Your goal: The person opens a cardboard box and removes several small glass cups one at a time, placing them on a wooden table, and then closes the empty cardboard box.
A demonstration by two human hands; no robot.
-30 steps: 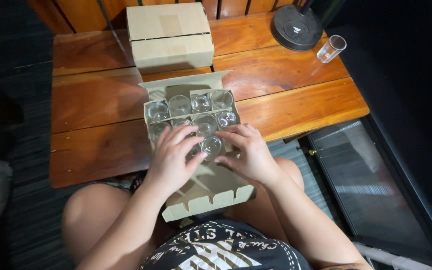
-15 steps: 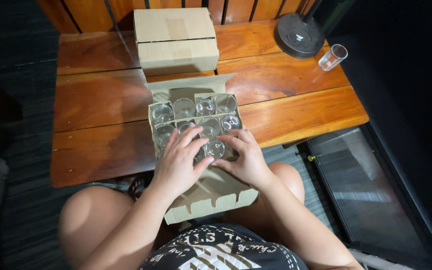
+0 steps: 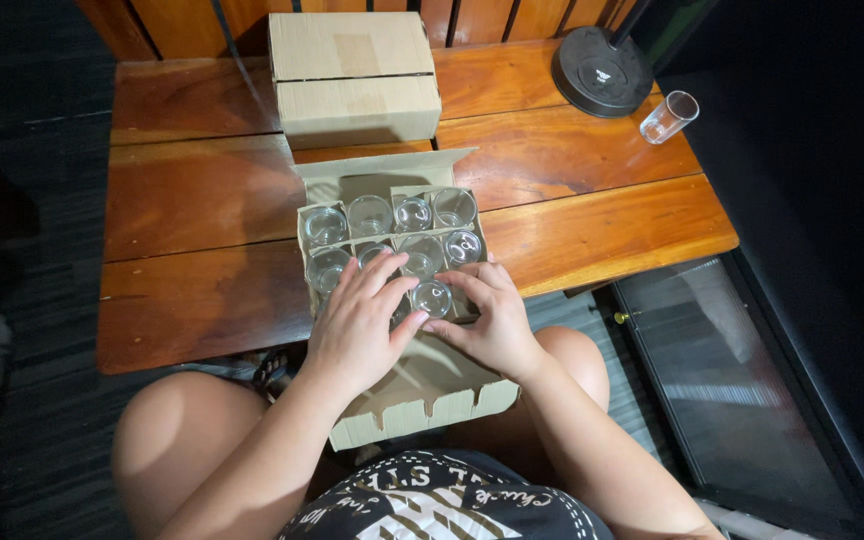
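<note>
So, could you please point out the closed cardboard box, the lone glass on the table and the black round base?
closed cardboard box (image 3: 352, 45): head view, top face.
lone glass (image 3: 669, 117): head view, side wall.
black round base (image 3: 602, 72): head view, upper surface.

The left hand (image 3: 360, 322) covers the glasses in the open box's (image 3: 422, 385) near-left cells; how many sit beneath cannot be told. The closed carton (image 3: 355, 75) at twelve o'clock and the black round base (image 3: 602, 72) at one o'clock are cut by the top edge
</note>
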